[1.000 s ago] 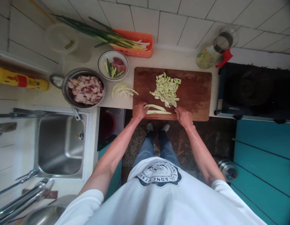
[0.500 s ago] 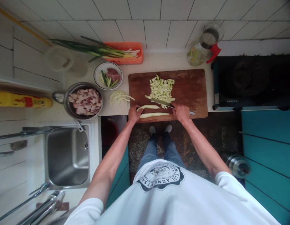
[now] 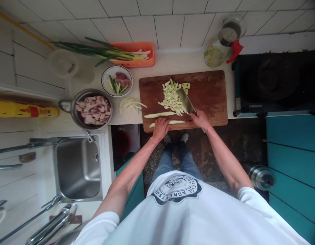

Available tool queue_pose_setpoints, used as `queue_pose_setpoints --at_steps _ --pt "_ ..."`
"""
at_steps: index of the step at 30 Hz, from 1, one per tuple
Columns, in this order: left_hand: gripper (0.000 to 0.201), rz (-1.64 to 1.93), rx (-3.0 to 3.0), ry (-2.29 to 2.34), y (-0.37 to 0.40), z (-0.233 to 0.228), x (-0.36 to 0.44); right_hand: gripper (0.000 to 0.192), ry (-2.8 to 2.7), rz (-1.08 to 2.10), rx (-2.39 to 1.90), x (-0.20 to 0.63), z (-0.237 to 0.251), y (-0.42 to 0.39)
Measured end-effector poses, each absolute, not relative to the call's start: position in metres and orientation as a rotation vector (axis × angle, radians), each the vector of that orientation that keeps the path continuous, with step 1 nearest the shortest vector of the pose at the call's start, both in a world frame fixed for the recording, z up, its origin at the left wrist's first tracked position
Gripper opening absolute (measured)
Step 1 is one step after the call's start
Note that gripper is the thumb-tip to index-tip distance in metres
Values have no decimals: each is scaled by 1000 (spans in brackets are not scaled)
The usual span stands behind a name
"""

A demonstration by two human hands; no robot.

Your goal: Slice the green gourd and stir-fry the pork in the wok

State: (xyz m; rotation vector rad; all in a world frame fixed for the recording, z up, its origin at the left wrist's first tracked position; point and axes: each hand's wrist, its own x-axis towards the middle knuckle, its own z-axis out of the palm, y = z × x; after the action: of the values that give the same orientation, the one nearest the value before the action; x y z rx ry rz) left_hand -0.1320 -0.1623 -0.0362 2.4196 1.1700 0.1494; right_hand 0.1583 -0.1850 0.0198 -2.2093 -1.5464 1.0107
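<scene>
A brown wooden cutting board (image 3: 210,92) lies on the counter. My right hand (image 3: 200,119) grips a knife (image 3: 186,99) whose blade rests against a pile of pale green vegetable slices (image 3: 172,97). My left hand (image 3: 160,127) rests at the board's near edge on one long pale vegetable strip (image 3: 175,121). A second long strip (image 3: 159,115) lies just beyond it, apart from my fingers.
A pot of raw chopped meat (image 3: 92,109), a small bowl with meat and greens (image 3: 118,81), a heap of sliced onion (image 3: 130,104) and an orange tray of green onions (image 3: 137,56) stand left of the board. A glass jug (image 3: 220,47), a stove (image 3: 277,81) and a sink (image 3: 79,166) surround it.
My left hand has moved right from the strips' left ends onto the near strip. The knife has swung from lying across the board to pointing away, into the sliced pile.
</scene>
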Motion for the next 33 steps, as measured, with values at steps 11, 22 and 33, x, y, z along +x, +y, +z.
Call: queue_pose_setpoints --at_steps 11,22,33 --pt "36 197 2499 1085 -174 -41 -106 40 -1824 837 -2420 141 57 -266" --pt "33 109 2554 987 -186 -46 -74 47 -1993 937 -2676 127 60 -326" --pt "35 112 2500 1020 -188 -48 -72 45 -1958 1027 -2649 128 51 -308"
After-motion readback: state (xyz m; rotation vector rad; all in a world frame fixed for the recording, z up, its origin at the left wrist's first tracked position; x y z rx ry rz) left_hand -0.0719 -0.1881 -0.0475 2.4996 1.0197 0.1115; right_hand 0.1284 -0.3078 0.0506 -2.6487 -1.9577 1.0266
